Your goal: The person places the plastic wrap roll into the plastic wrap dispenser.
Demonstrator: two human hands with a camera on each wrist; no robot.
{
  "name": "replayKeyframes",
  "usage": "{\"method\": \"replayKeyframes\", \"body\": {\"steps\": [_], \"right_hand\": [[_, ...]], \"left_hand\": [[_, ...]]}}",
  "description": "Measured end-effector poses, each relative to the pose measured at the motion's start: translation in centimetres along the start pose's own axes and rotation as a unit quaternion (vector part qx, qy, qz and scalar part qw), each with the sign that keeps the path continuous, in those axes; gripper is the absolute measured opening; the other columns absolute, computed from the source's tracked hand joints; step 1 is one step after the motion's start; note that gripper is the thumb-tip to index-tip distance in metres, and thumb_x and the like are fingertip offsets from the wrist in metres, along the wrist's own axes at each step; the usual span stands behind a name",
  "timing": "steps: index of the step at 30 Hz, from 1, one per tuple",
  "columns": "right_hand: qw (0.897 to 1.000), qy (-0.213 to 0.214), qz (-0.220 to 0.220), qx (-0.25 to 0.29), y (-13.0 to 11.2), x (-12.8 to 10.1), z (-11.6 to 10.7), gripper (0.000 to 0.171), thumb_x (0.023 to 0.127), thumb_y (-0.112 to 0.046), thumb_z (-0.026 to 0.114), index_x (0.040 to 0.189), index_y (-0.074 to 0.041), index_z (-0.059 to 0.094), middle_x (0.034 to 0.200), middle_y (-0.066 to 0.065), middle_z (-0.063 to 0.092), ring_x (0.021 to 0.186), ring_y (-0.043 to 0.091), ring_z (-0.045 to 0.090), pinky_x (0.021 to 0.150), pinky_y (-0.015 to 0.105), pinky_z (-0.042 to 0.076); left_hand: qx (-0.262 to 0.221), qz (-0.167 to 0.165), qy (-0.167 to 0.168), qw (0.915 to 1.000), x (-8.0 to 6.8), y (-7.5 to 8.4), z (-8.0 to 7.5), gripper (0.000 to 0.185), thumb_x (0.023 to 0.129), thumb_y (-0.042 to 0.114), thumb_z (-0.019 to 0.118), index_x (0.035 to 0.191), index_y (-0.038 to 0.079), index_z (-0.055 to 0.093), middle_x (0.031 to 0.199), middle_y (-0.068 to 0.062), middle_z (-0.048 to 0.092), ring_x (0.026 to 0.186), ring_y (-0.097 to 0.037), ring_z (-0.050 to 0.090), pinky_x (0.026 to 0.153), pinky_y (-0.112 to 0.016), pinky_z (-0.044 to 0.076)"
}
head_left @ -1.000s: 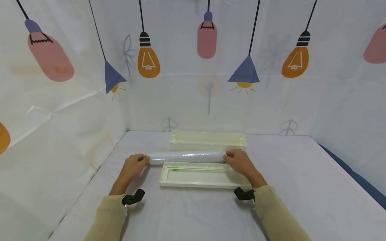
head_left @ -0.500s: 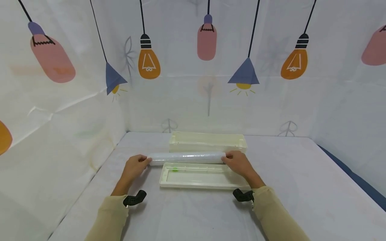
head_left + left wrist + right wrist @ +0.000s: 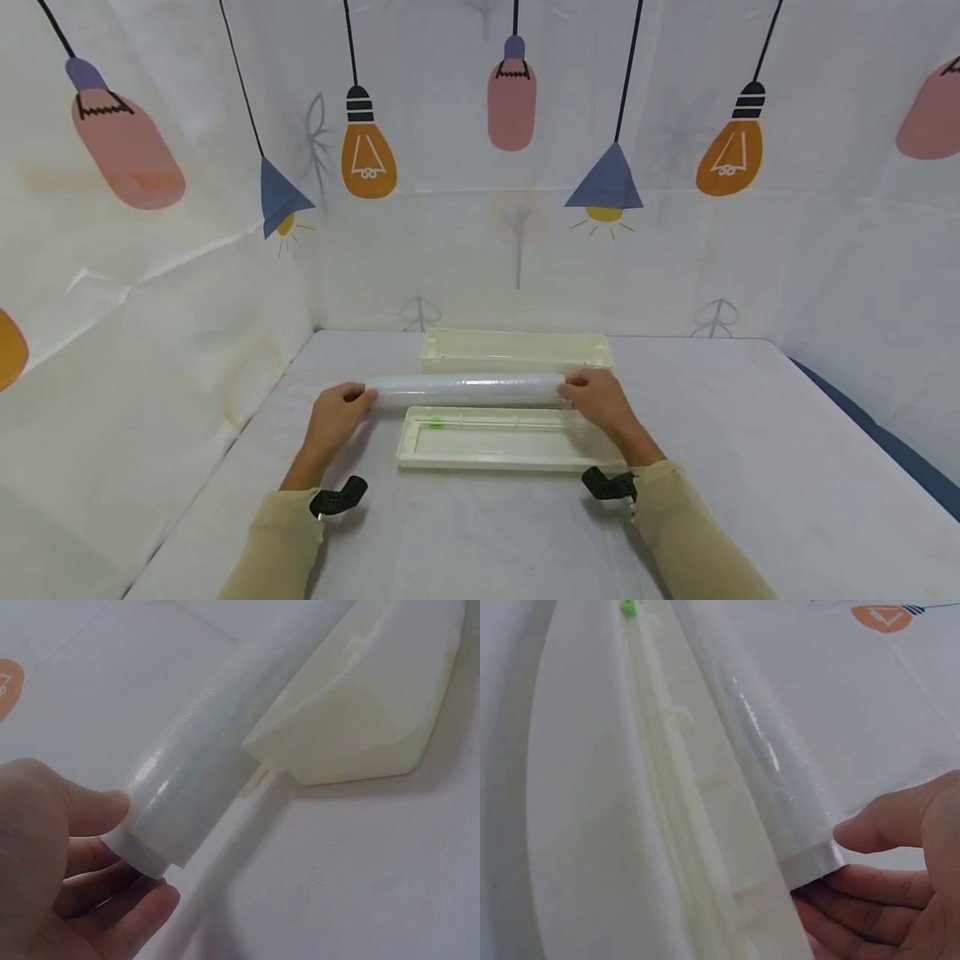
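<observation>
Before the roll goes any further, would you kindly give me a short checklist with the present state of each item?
1. Left hand grips the end of the roll: ok.
2. Right hand grips the other end: ok.
3. Roll level between the hands: ok.
4. Open box lies behind the roll: ok.
5. Box empty inside: cannot tell.
6. Lid with green slider lies flat on the table: ok.
</observation>
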State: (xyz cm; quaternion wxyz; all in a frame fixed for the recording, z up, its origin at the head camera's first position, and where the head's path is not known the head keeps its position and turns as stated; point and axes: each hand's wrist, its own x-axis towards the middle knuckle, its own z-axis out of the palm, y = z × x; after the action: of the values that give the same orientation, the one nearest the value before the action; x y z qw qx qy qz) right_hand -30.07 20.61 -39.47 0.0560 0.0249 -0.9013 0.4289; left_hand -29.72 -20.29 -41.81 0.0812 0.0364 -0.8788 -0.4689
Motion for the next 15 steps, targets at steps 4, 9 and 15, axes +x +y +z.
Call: {"method": "replayKeyframes", "body": {"steps": [4, 9, 15], "right_hand": [[0.999, 0.003, -0.003, 0.053, -0.4, -0.3, -0.6, 0.031, 0.096, -0.020, 0.067, 0.112, 0.006, 0.071, 0.114, 0.020, 0.069, 0.092, 0.033, 0.070, 0.082, 0.044, 0.056], [0.996, 0.001, 0.002, 0.092, -0.3, -0.4, -1.3, 0.038, 0.098, -0.024, 0.066, 0.122, 0.006, 0.066, 0.130, 0.022, 0.062, 0.102, 0.038, 0.067, 0.090, 0.048, 0.053], [0.990, 0.004, 0.004, 0.141, -0.7, -0.5, -1.7, 0.038, 0.098, -0.021, 0.066, 0.119, 0.009, 0.062, 0.130, 0.025, 0.058, 0.107, 0.041, 0.065, 0.094, 0.048, 0.052]], "left_hand": [[-0.032, -0.001, 0.004, 0.9995, 0.1, 0.2, -0.1, 0.042, 0.100, 0.031, 0.062, 0.124, -0.004, 0.064, 0.112, -0.018, 0.069, 0.103, -0.028, 0.065, 0.083, -0.035, 0.051], [-0.054, 0.004, 0.009, 0.9985, 0.2, 0.7, -0.1, 0.049, 0.100, 0.036, 0.062, 0.129, -0.004, 0.061, 0.119, -0.019, 0.067, 0.108, -0.031, 0.066, 0.089, -0.041, 0.052], [-0.081, 0.012, 0.018, 0.9965, 0.0, 1.4, 0.0, 0.050, 0.101, 0.035, 0.062, 0.132, -0.005, 0.059, 0.121, -0.021, 0.066, 0.110, -0.032, 0.066, 0.096, -0.047, 0.049]]}}
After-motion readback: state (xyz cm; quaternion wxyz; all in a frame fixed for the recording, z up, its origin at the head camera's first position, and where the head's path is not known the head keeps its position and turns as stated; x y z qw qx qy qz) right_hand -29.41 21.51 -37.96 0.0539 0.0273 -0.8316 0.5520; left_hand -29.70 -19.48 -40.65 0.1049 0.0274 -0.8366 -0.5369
